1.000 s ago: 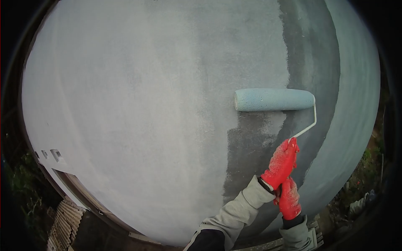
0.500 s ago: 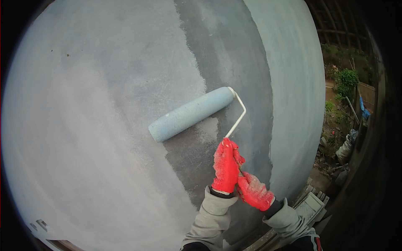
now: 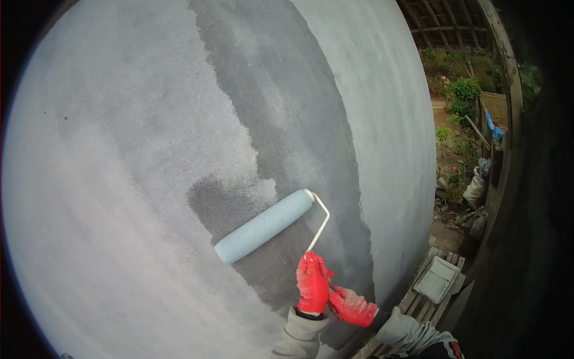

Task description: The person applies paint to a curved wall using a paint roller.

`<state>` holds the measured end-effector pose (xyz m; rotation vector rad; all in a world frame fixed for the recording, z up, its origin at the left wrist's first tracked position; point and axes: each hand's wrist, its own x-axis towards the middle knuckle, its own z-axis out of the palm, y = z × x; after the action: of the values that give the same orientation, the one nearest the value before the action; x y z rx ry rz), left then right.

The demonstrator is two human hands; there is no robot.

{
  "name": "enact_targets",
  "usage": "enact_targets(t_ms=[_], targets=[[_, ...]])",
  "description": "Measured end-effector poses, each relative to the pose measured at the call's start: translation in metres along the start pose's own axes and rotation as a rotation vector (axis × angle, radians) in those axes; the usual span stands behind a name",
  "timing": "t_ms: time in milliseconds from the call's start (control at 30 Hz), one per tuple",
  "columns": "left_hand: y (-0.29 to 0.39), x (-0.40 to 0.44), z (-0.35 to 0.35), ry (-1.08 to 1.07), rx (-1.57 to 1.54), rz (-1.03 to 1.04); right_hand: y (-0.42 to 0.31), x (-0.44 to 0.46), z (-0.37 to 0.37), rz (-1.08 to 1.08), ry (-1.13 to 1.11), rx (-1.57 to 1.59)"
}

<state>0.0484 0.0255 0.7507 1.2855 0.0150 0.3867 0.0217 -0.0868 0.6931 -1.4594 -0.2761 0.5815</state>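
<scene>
A paint roller (image 3: 266, 227) with a long pale blue sleeve and a white wire frame lies slanted against the grey wall (image 3: 119, 179). My left hand (image 3: 313, 284), in a red glove dusted with pale specks, is wrapped round the handle just below the wire. Lower and to the right, my right hand (image 3: 354, 306), gloved the same way, is closed on the handle's lower part. The gloves hide most of the handle. Around the sleeve the wall shows a darker grey patch, with lighter grey on either side.
At lower right a paint tray (image 3: 448, 265) rests on wooden slats (image 3: 409, 305). A wooden post (image 3: 508, 72) rises at the right. Beyond it lie a green bush (image 3: 465, 96), pale sacks (image 3: 475, 190) and a blue cloth (image 3: 494, 127).
Both hands have moved the roller down the wall, and a dark patch now shows above the sleeve. The view has swung right, bringing the tray more fully into sight.
</scene>
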Motion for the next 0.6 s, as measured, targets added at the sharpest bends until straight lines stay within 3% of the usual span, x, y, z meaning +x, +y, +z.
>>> enact_targets(t_ms=[100,200,267,333,367,500,600], targets=[[0.032,0.011,0.015,-0.018,0.003,0.075,-0.033,-0.005,-0.001,-0.351,0.034,-0.138],[0.028,0.003,0.018,-0.018,0.017,0.111,-0.037,-0.023,0.004,-0.331,0.139,-0.107],[0.004,-0.01,0.016,-0.054,0.011,0.006,0.03,-0.006,-0.006,-0.819,0.183,-0.571],[-0.031,-0.02,0.013,-0.05,-0.001,-0.066,0.043,-0.02,0.0,-0.303,0.285,-0.066],[-0.042,-0.02,0.013,-0.059,-0.01,-0.141,0.042,-0.026,0.001,-0.215,0.282,-0.01],[-0.059,-0.012,0.015,-0.045,0.025,-0.215,0.06,-0.016,-0.007,-0.141,0.302,0.021],[-0.029,0.018,0.022,-0.107,-0.058,-0.15,0.017,0.002,-0.012,-0.244,0.337,-0.151]])
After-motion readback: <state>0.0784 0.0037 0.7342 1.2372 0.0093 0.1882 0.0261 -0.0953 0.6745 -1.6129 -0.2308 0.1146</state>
